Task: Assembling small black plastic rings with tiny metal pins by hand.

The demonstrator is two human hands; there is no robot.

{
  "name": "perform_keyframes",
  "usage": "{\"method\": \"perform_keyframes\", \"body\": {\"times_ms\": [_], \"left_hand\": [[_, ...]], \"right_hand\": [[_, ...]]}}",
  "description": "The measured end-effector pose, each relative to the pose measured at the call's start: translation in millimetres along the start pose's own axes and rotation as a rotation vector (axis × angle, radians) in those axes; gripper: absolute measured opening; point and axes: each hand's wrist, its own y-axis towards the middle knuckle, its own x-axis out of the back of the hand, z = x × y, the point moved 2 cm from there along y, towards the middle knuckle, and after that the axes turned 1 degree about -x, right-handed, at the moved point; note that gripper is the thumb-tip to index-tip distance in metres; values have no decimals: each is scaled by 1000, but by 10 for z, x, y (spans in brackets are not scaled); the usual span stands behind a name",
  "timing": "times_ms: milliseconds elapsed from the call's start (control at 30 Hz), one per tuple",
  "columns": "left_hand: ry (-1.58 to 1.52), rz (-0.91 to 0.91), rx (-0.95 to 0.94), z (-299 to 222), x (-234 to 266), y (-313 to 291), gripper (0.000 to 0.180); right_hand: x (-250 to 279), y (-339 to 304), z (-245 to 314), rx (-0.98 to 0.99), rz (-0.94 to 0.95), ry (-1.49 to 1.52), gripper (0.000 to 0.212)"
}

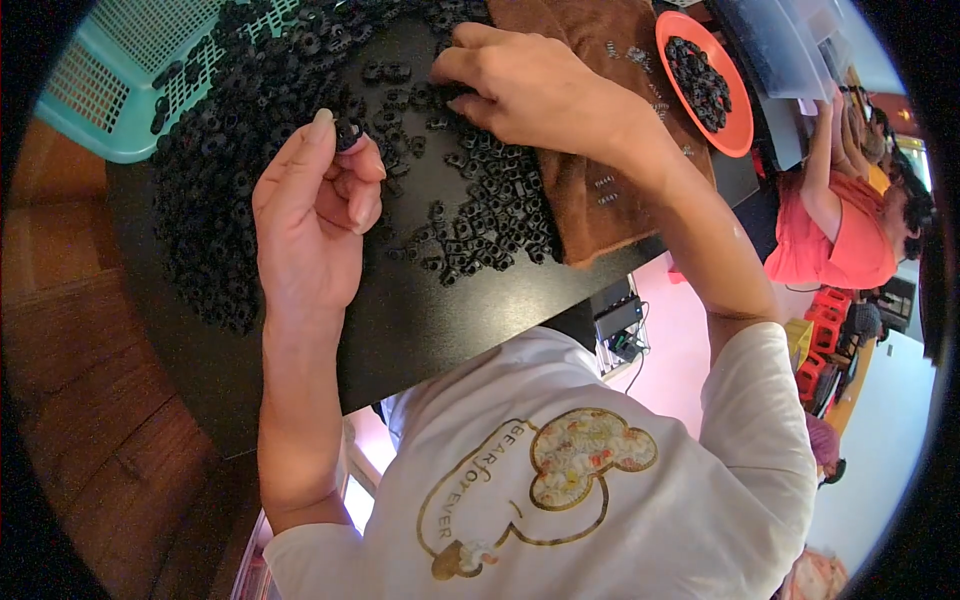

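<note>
My left hand (318, 195) is raised over the dark table, thumb and forefinger pinching a small black plastic part (348, 134). Beside it lies a big heap of black, round, toothed-looking plastic parts (215, 200). My right hand (510, 88) reaches palm-down among smaller, blocky black parts (490, 205) scattered over the middle of the table. Its fingers are curled with the tips near these parts; whether something is between them is hidden.
A teal perforated basket (120, 150) stands at the far left, parts spilling from it. At right, a brown cloth (590, 225) holds small metal springs (606, 190). Beyond it are an orange plate (742, 135) of black parts and a clear plastic bin (780, 50). Other people (835, 225) sit farther right.
</note>
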Motion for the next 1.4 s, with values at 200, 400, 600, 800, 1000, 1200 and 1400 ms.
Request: {"method": "perform_keyframes", "body": {"times_ms": [200, 400, 600, 800, 1000, 1200, 1400], "left_hand": [[1, 5, -2, 0, -4, -2, 29], [0, -5, -6, -8, -7, -6, 29], [-10, 3, -4, -2, -5, -13, 29], [-5, 15, -3, -2, -16, -21, 29], [4, 8, 2, 8, -36, -37, 28], [14, 11, 5, 11, -26, -36, 28], [34, 18, 6, 21, -40, -32, 28]], "right_hand": [[-67, 48, 23, 49, -5, -28, 18], [-83, 48, 37, 69, -36, -11, 18], [-74, 0, 80, 40, -40, 50, 20], [-95, -34, 59, 91, -115, 167, 20], [-39, -18, 64, 170, -122, 289, 18], [-32, -42, 75, 160, -153, 349, 18], [-50, -67, 49, 126, -136, 325, 19]]}}
